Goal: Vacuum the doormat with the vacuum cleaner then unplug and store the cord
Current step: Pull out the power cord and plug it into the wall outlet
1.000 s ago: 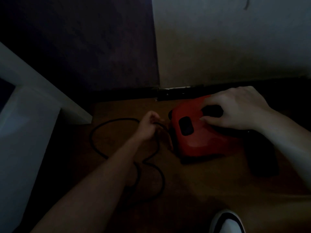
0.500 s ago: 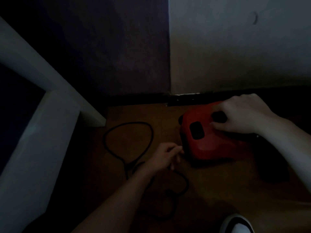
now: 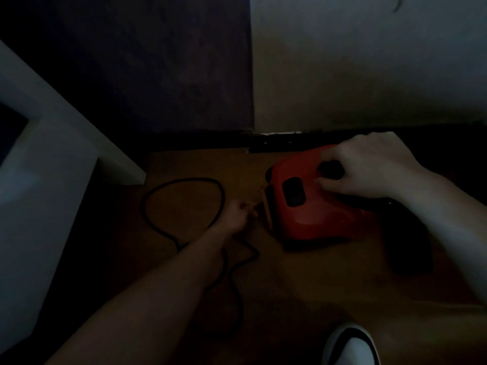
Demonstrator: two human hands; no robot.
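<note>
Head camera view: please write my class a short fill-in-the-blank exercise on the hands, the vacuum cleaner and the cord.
1. The right hand rests on top of the ____ vacuum cleaner.
2. The black cord lies in loops on the ____.
3. The hand closest to the cord is the ____ hand.
4. A ____ shoe shows at the bottom edge.

Missing words: red; floor; left; white

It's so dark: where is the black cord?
Head view: the black cord loops on the floor left of the red vacuum cleaner, near the left hand.
</note>
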